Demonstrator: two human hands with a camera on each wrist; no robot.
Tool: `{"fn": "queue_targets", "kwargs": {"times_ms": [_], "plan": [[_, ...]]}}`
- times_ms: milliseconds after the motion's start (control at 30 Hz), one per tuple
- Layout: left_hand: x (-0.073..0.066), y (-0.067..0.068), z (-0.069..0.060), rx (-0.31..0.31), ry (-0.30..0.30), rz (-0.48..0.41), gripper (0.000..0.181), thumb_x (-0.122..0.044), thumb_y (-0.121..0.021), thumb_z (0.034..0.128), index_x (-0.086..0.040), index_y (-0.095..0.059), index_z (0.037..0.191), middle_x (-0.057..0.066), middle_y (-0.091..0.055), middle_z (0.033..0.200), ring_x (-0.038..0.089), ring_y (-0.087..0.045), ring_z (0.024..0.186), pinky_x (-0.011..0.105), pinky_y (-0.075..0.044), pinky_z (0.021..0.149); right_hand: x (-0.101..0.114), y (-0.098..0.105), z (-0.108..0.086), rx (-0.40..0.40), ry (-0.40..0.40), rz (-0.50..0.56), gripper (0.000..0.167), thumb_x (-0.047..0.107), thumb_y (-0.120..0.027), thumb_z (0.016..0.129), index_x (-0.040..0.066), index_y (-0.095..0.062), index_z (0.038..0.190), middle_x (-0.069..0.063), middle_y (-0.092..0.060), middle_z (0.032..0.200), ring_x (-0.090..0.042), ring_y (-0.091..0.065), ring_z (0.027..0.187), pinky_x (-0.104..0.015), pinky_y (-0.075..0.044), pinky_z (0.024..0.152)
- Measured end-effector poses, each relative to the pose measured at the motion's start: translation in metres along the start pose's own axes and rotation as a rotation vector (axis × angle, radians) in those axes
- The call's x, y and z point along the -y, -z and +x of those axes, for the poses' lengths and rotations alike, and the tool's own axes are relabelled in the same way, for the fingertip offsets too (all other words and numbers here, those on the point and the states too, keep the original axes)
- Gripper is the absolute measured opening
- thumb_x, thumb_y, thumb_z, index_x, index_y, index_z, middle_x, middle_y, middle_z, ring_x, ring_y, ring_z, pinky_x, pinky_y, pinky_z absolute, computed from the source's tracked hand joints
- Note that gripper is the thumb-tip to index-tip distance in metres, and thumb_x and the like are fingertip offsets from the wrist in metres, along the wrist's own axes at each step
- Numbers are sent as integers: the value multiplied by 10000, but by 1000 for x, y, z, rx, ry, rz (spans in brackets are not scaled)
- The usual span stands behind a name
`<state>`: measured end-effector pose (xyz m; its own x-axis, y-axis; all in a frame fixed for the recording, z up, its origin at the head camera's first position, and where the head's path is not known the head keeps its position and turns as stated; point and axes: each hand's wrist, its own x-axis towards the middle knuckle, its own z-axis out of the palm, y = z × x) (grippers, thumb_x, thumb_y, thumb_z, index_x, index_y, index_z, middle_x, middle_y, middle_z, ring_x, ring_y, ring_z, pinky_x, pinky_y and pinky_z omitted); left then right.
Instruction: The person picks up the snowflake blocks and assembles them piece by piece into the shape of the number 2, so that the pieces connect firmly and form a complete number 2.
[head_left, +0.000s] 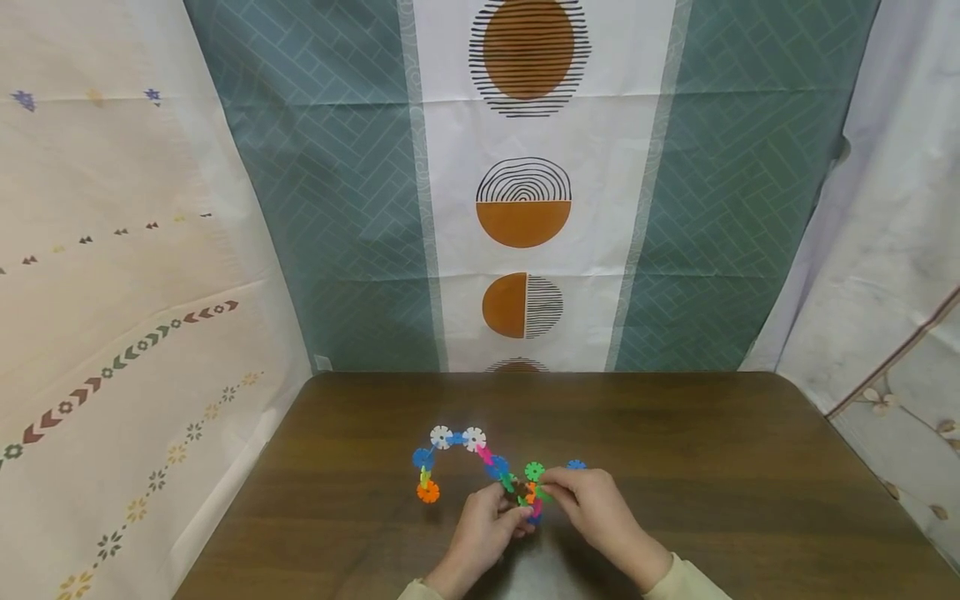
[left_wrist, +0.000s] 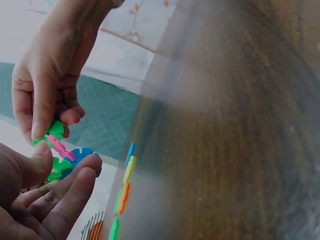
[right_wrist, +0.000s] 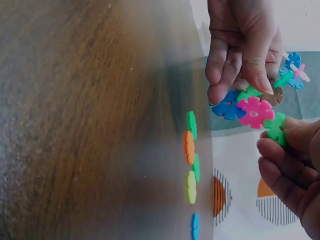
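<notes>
Left hand [head_left: 486, 523] pinched long chain [head_left: 474, 437] of flower bits, thumb against bent fingers. Right hand [head_left: 600, 510] pinched green piece [right_wrist: 276, 129], thumb and finger closed tight. Green piece touched pink piece [right_wrist: 255, 120], just beside left hand. Chain curled away over brown table [head_left: 360, 550], orange piece [head_left: 428, 492] at far tip. Loose yellow piece [right_wrist: 192, 187] and blue piece [right_wrist: 195, 227] lay flat on table.

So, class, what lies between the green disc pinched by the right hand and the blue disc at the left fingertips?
A pink disc lies between the green disc and the blue disc, as the right wrist view shows.
</notes>
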<state>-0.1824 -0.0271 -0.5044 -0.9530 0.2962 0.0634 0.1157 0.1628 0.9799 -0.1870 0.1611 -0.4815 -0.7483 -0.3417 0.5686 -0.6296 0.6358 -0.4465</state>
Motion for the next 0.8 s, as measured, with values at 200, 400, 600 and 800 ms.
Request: {"fn": "queue_targets", "kwargs": {"times_ms": [200,400,600,800], "plan": [[3,-2,-2,-27,-5,-41,154,5,-671,894,94,-609,1003,122,-724,817,223,-695,672,323,-581,602,2,-3,0,-7,24,-41,84,75,-773,811,119,-740,875,65,-719,802,17,-598,661,-184,-504,570],[5,-3,1,-16,-10,-16,140,-5,-675,894,74,-625,998,94,-727,827,180,-693,659,274,-574,596,0,-6,-1,-19,20,-60,111,65,-789,790,131,-736,861,82,-711,793,27,-590,665,-190,-512,575],[2,0,-1,-14,-1,24,153,-22,-683,893,75,-614,988,91,-724,818,191,-691,635,277,-570,568,-10,-5,0,68,-206,147,100,150,-665,930,105,-731,990,19,-707,824,-18,-571,571,-203,-490,547],[2,4,-1,-20,7,34,149,-32,-694,887,51,-610,979,110,-721,818,226,-693,637,297,-573,563,-34,1,5,68,-403,-2,99,107,-706,895,89,-738,987,-3,-691,812,-111,-598,615,-288,-502,606]]}}
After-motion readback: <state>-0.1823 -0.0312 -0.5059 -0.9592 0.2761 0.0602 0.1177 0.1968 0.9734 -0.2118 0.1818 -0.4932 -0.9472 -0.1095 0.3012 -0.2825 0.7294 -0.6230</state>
